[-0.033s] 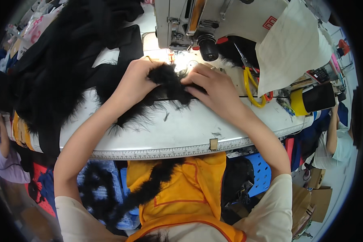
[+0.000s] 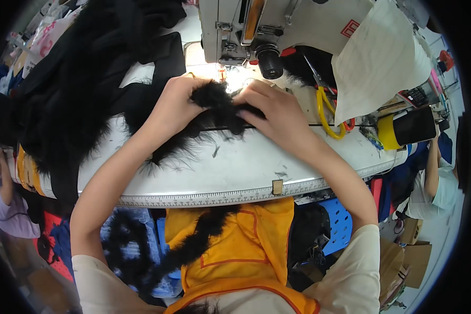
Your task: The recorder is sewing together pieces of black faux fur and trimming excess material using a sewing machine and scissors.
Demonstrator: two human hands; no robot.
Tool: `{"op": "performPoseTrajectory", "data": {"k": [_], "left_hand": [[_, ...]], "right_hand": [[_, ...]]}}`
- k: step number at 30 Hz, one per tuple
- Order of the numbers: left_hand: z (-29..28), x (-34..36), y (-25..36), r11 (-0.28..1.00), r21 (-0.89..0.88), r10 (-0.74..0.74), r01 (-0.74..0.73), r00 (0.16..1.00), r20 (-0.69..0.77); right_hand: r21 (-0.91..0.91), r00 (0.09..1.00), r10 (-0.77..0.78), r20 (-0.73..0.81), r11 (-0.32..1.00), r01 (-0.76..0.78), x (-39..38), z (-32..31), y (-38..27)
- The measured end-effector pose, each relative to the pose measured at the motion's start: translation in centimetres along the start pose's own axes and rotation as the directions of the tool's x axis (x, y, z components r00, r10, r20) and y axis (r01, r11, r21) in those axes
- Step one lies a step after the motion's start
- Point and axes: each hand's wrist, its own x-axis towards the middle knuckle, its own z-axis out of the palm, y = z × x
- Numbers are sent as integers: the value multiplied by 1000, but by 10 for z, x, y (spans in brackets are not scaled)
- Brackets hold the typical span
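Between my two hands is a strip of fluffy black trim [image 2: 220, 102], just in front of the sewing machine's [image 2: 240, 36] lit needle area. My left hand [image 2: 182, 97] is closed on the trim's left part, its fingertips partly hidden in the fluff. With thumb and fingers, my right hand [image 2: 271, 104] pinches the right end of it. Loose black fibres hang below onto the white table edge. A large heap of black fabric [image 2: 73, 99] lies to the left of my left hand, and fluffy edging runs under my left wrist.
Yellow-handled scissors [image 2: 324, 112] lie right of my right hand, beside a hanging white sheet [image 2: 379, 63]. A black and yellow cone [image 2: 403, 128] rests farther right. A measuring tape [image 2: 204, 199] lines the table's front edge. Black fluffy trim [image 2: 193, 240] trails over my orange apron. Other people sit at both sides.
My right hand has shifted very slightly left along the trim, and the fluff between the hands has bunched a little. My left hand is almost still.
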Motion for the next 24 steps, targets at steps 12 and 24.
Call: {"op": "performPoseTrajectory", "data": {"k": [12,24], "left_hand": [[-9,-2,1,998,55,35,-36,999,12],[-12,11,-17,984,93,152,-152,988,7]], "right_hand": [[64,989,135,53,988,-138,11,11,8],[166,953,297,-66,945,-283,20,28,35]]}}
